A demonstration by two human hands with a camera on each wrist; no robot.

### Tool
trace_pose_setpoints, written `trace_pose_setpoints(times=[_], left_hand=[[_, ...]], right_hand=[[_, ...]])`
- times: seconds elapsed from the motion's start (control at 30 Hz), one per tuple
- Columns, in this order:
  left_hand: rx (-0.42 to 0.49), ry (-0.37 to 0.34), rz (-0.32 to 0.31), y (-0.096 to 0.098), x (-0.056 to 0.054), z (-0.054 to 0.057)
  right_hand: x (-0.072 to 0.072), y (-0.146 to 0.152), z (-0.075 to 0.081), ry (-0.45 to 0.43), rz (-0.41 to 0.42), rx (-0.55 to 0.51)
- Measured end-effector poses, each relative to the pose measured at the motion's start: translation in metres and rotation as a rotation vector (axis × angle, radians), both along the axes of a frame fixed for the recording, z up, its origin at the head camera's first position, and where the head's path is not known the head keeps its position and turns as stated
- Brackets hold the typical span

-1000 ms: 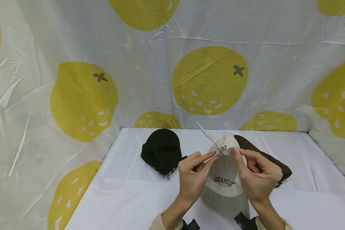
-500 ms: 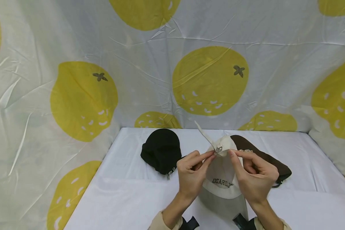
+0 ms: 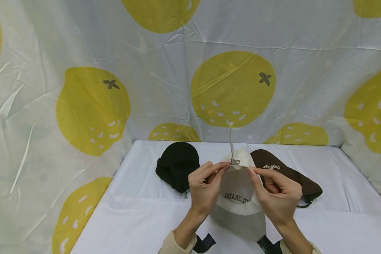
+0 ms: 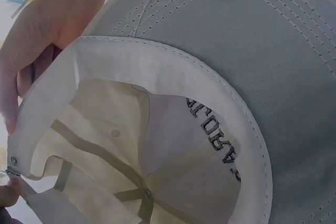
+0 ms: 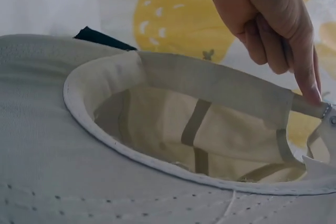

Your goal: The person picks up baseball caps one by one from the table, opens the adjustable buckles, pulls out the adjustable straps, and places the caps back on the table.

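A cream baseball cap (image 3: 241, 208) with stitched lettering hangs between both hands, inside facing me and grey brim (image 3: 238, 224) towards me. My left hand (image 3: 204, 188) pinches its back strap right by a small metal buckle (image 3: 235, 162). From the buckle, the strap's loose end (image 3: 231, 143) stands upright. My right hand (image 3: 277, 194) pinches the edge of the cap's back opening between thumb and forefinger. In the left wrist view, the right hand (image 4: 37, 40) is on the sweatband's rim. The right wrist view shows the left hand (image 5: 278, 30) at the strap; the right hand is outside that view.
On the white-covered table (image 3: 139, 218), a black cap (image 3: 177, 165) lies to the left. A dark brown cap (image 3: 285, 173) lies to the right, partly behind my right hand. A lemon-print curtain (image 3: 165, 88) hangs behind the table and along its sides.
Both hands, with the cream cap, have shifted a little left. The strap's loose end has swung from leaning left to standing nearly upright. More of the brown cap shows.
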State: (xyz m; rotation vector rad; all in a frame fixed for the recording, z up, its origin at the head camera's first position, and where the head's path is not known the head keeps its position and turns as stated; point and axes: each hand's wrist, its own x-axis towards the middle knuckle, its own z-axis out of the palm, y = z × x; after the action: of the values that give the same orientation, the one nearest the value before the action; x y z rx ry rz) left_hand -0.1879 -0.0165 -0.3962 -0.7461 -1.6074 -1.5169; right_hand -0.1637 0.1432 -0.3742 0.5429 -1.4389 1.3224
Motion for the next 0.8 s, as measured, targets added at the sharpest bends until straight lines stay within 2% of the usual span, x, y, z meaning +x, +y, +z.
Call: trace_pose_setpoints(times=[0.17,0.4,0.8], left_hand=[[0.008,0.028,0.021,-0.003,0.001,0.004],[0.016,0.122,0.043,-0.006,0.005,0.011],[0.002,0.184,-0.015,-0.009,0.010,0.017]], right_hand=[[-0.001,-0.001,0.000,0.082,0.011,0.050],[-0.005,-0.004,-0.001,0.226,0.037,0.099],[-0.007,-0.011,0.004,0.374,0.104,0.098]])
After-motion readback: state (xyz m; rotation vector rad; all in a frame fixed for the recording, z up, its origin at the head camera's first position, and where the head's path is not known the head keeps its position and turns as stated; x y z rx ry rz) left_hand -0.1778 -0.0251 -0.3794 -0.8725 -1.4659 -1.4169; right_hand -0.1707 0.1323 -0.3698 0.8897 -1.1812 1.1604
